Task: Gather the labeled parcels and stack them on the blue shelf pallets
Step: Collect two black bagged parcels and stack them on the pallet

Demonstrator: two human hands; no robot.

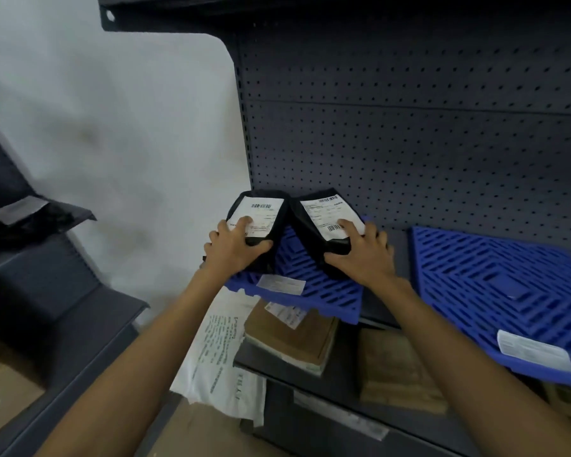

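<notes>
Two bare arms reach forward to a dark shelf unit with a pegboard back (409,127). The left hand (236,245) grips the left parcel (264,209), a black bag with a white barcode label. The right hand (365,255) grips the right parcel (320,216), a matching black bag. The two bags touch along their inner edges. Both are above the left blue pallet (310,288); whether they rest on it is unclear. The right blue pallet (491,285) lies alongside, a white sticker near its front edge. On the shelf below lie brown parcels (290,338) and a white printed bag (218,351). At far left, another black parcel (37,216) sits on a separate shelf.
</notes>
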